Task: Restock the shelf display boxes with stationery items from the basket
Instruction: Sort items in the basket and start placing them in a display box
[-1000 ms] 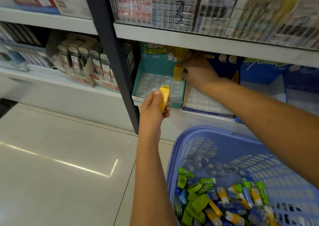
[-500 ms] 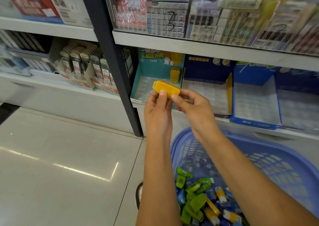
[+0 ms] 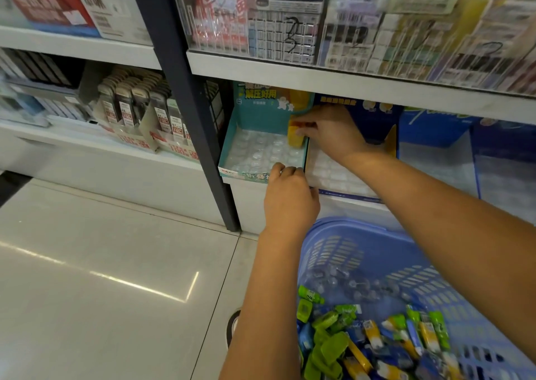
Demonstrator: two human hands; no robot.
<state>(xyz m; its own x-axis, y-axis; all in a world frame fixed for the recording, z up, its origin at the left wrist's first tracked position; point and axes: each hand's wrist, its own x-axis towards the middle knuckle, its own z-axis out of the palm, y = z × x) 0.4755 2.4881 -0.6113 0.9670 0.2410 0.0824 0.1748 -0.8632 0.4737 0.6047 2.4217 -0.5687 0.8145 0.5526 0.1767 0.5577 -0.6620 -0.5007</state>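
Right hand [image 3: 333, 136] pinches a yellow item [image 3: 295, 136] in the teal box's [image 3: 241, 173] back corner. Left hand [image 3: 290, 199] is curled at the front rim; can't tell if it grips.

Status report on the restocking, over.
Right hand pinching yellow item at teal box back right corner. Left hand gripping box front rim. Basket below, nothing in the way.

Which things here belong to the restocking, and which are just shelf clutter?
Job: teal display box; yellow item pinched by the right hand; left hand at the box's front edge; blue basket of stationery; blue display boxes alongside.
Lying about: hanging packs above; carded refills at left.
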